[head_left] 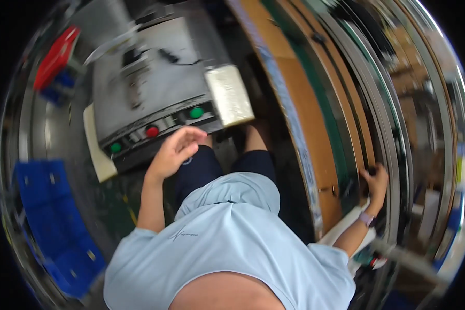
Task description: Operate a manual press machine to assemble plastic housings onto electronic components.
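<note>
My left hand (pixel 174 151) hovers with loosely curled fingers, holding nothing, just in front of a grey machine's control panel (pixel 160 129). The panel carries a red button (pixel 152 131) and two green buttons (pixel 196 112). My right hand (pixel 375 181) reaches out to the right and rests on the metal side rail (pixel 392 155) of a conveyor, beside its green belt (pixel 325 98); a pale band sits on that wrist. My light blue shirt and dark shorts fill the lower middle.
A silvery wrapped block (pixel 229 94) lies on the machine's right end. Blue crates (pixel 51 217) stand at the lower left, a red bin (pixel 57 57) at the upper left. A brown board (pixel 305 113) runs along the conveyor.
</note>
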The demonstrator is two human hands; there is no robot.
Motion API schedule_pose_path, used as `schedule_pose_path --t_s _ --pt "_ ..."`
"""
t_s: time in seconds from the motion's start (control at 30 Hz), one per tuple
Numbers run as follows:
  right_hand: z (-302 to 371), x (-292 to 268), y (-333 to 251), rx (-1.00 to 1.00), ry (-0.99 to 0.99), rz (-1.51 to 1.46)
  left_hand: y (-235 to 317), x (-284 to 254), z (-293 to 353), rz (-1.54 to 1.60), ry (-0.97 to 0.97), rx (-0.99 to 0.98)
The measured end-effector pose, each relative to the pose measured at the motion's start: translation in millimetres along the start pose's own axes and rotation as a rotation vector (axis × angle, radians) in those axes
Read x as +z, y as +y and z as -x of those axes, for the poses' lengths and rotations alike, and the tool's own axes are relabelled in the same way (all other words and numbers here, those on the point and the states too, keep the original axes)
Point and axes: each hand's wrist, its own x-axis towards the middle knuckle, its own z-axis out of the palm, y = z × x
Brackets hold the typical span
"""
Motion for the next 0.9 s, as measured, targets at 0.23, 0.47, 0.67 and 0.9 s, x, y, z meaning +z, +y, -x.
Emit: schedule_pose_path --t_s 0.23,0.47,0.67,0.9 --pt "-22.5 -109.6 -159.3 -0.534 0.402 -0.54 33.4 -147.1 -32.3 -0.247 0.768 0.491" --pt "-45.1 -127.7 -338.2 -0.911 0.067 -0.963 45.2 -224.6 -126.1 -0.657 0.691 0.654" --pt "-69.2 -12.8 -510.2 -1.048 -0.337 -0.95 64.0 -220.5 -75.6 -0.086 0.351 0.596" --pt "-48.9 102.4 -668.1 -1.524 0.082 -0.913 -11.5 -113.1 42.8 0.977 0.348 0.752"
